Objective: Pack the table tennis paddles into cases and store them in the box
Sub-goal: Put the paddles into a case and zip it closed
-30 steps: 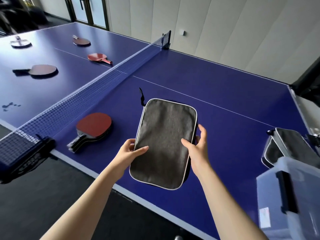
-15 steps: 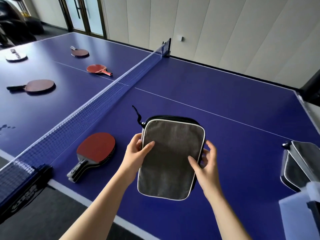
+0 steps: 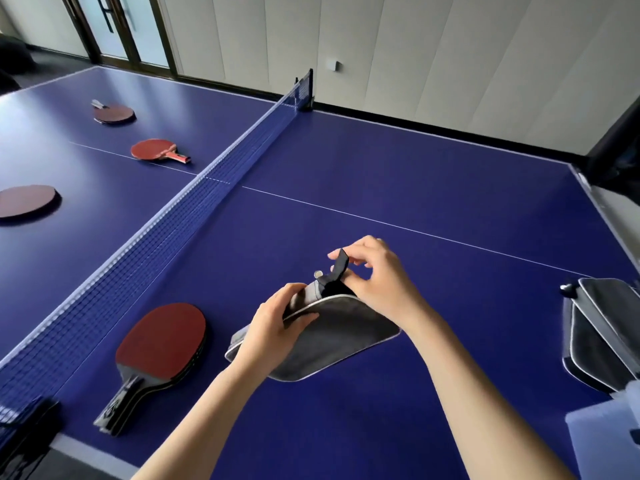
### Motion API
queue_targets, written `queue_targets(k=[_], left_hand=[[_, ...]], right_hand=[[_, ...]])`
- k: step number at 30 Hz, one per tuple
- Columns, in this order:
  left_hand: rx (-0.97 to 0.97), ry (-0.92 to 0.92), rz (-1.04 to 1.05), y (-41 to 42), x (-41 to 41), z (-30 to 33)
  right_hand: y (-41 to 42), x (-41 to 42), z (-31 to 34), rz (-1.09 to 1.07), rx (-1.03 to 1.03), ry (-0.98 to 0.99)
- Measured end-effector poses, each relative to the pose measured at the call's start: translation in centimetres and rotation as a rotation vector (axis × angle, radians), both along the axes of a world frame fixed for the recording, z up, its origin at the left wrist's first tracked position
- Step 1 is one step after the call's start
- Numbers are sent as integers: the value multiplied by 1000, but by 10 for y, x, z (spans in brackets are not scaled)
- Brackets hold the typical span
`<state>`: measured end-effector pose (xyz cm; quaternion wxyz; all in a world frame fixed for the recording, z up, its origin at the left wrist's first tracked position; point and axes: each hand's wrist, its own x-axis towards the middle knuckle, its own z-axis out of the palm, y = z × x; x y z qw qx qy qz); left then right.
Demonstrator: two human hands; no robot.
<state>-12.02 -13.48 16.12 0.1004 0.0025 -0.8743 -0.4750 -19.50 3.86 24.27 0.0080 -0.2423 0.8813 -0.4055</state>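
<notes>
A grey paddle case point(image 3: 332, 336) with white piping is tilted nearly flat just above the blue table point(image 3: 415, 188). My left hand point(image 3: 277, 327) grips its left edge near the top corner. My right hand point(image 3: 372, 271) pinches the black zipper pull strap point(image 3: 338, 263) at the case's far end. A stack of red-faced paddles point(image 3: 161, 344) lies on the table left of the case, handles pointing toward me. More grey cases point(image 3: 602, 330) lean at the right edge beside the pale plastic box point(image 3: 604, 441).
The net point(image 3: 194, 199) runs diagonally across the table. Beyond it lie three more paddles: a red one point(image 3: 152, 149), a dark one point(image 3: 114, 114) and another dark one point(image 3: 26, 199) at the left edge. The near table edge is below the stack.
The case has been lowered and tipped from upright to nearly flat. My right hand left its right edge and took the zipper strap at the far end. The view shifted left and down.
</notes>
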Motion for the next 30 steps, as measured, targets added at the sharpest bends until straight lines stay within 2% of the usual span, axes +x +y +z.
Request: queue_targets(k=[3,6,10,13,17,21,26,30], left_hand=[[-56,-17,-40,-7,-10,0],[-91,-28,-78,-14,-18,-3],[-79,-68,-161,-27,-29,-6],[7,-119,-203,-40,-35,-9],[152,-153,-268,-53,-42,-11],[214,-143,-308,-60,-47,-8],[288,-136,-316,-65,-49,-3],[434,-143,-303,-74,-48,2]], right_hand=[[-9,-12,4,97,106,-125],[-16,-17,7,118,154,-160],[-22,-22,8,115,126,-187],[-26,-21,9,105,88,-197],[-27,-20,8,89,90,-93],[-29,-18,10,75,59,20],[-22,-14,8,3,11,92],[-9,-11,7,-77,-15,162]])
